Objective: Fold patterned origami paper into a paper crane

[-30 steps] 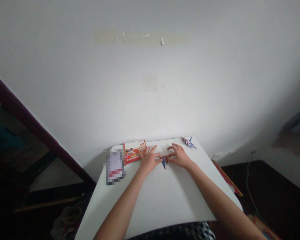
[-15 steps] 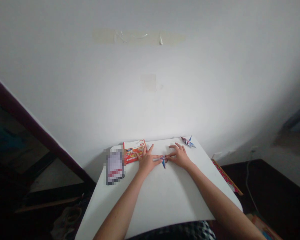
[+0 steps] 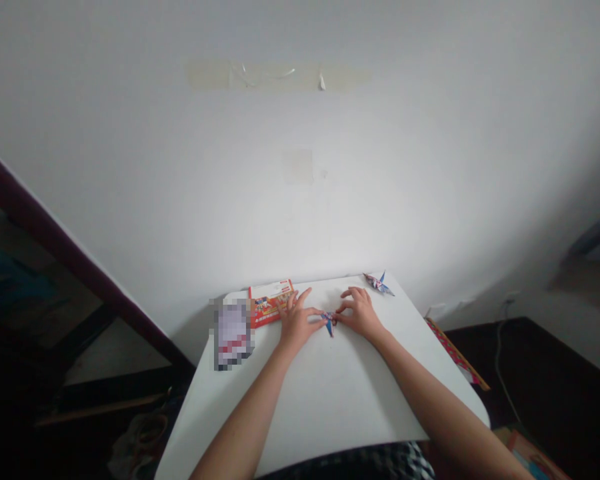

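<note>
Between my two hands is a small folded paper crane (image 3: 329,323), patterned in blue, white and red, over the middle of the white table (image 3: 325,400). My left hand (image 3: 298,325) pinches its left side between thumb and index finger, the other fingers spread upward. On the opposite side, my right hand (image 3: 361,313) grips it with thumb and index fingertips. A second paper crane (image 3: 379,283) in similar colours rests at the table's far right corner, beyond my right hand.
A red and white printed packet (image 3: 267,312) lies at the back left, partly behind my left fingers. Beside it is a pixelated, blurred rectangular item (image 3: 233,333). The wall (image 3: 300,220) rises directly behind the table. A cable (image 3: 500,360) hangs at the right.
The view has shifted very slightly. Both hands stay on the paper crane, with only tiny finger movement.
</note>
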`<state>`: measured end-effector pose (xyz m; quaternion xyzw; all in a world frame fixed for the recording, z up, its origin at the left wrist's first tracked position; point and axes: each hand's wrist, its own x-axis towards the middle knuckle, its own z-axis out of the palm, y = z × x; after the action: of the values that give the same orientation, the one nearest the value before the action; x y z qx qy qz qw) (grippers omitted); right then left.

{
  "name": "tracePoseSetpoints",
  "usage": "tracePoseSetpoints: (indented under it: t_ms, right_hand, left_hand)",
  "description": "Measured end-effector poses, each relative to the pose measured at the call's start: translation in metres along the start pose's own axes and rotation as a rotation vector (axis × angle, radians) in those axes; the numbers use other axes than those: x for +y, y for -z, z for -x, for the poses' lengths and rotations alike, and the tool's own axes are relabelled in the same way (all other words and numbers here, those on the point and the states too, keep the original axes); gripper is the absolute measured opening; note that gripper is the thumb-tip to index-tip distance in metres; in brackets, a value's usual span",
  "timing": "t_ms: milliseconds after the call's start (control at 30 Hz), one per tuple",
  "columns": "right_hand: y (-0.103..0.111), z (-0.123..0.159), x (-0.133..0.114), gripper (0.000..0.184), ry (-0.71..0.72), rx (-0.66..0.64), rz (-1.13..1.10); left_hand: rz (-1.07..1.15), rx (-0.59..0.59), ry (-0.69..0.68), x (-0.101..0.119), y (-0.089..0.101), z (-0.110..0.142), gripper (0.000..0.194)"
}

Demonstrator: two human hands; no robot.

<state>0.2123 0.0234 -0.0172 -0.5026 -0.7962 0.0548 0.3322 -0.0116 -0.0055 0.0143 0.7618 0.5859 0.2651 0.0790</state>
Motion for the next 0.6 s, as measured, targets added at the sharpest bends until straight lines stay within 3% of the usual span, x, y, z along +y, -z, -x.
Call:
tracePoseSetpoints:
  t_ms: [200, 600]
  right_hand:
    - [0.001, 0.0, -0.001, 0.018, 0.019, 0.013, 0.037]
    - [0.012, -0.001, -0.008, 0.015, 0.059, -0.139, 0.132]
  left_hand:
    - [-0.01, 0.016, -0.016, 0.002, 0.002, 0.001, 0.016]
    - [-0.045, -0.063, 0.058, -0.002, 0.002, -0.005, 0.016]
